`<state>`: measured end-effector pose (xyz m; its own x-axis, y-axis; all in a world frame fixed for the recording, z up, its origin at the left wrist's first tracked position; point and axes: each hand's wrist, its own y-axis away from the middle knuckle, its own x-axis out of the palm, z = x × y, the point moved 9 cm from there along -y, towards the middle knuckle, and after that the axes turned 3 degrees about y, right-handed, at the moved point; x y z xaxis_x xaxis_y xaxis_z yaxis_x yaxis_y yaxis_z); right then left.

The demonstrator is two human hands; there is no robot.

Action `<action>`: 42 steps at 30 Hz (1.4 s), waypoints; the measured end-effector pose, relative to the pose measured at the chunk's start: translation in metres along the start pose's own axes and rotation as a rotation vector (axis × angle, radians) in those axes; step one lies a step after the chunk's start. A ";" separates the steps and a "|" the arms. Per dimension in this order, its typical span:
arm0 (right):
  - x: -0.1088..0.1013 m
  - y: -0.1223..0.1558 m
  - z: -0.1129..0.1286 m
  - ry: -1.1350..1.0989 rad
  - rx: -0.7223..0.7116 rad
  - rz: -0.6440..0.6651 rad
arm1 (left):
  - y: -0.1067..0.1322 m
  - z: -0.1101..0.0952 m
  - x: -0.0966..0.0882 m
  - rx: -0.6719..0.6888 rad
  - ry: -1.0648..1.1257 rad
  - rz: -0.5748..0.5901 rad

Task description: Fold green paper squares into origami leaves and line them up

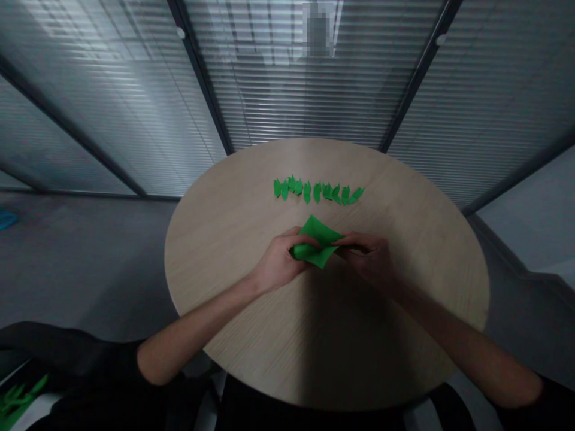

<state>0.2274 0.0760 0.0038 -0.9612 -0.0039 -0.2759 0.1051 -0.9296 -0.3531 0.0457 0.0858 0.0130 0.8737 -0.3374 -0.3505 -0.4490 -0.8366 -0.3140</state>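
Observation:
A square of green paper (pixel 317 232) is held between both hands above the round table, one corner pointing away from me and its left side curled over. My left hand (pixel 284 254) is closed on the left part of the sheet, a finger lying across it. At the right corner, my right hand (pixel 366 254) pinches the paper with its fingertips. Just beyond the sheet lies a row of several small folded green paper pieces (pixel 317 191), leaf-like in shape, side by side on the tabletop.
The round wooden table (pixel 242 179) fills the middle of the view. Behind it stand glass partitions with blinds (pixel 300 102). More green paper pieces (pixel 22 398) lie at the lower left, beside my sleeve. A blue object (pixel 6 219) rests on the floor at far left.

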 end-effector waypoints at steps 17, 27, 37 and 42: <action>-0.004 -0.004 0.004 -0.014 0.002 0.029 | -0.002 0.007 -0.006 -0.082 0.176 -0.070; -0.009 -0.006 0.005 -0.070 0.026 0.004 | 0.000 0.018 -0.009 -0.253 0.283 -0.142; -0.012 -0.008 -0.010 -0.149 0.201 -0.028 | 0.002 0.025 -0.005 -0.405 0.362 -0.148; -0.006 -0.004 -0.012 -0.194 0.240 -0.004 | 0.000 0.017 -0.007 -0.316 0.271 -0.149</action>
<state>0.2358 0.0847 -0.0039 -0.9946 -0.0493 -0.0908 0.0606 -0.9901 -0.1264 0.0361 0.0957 0.0008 0.9610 -0.2690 -0.0642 -0.2720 -0.9613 -0.0432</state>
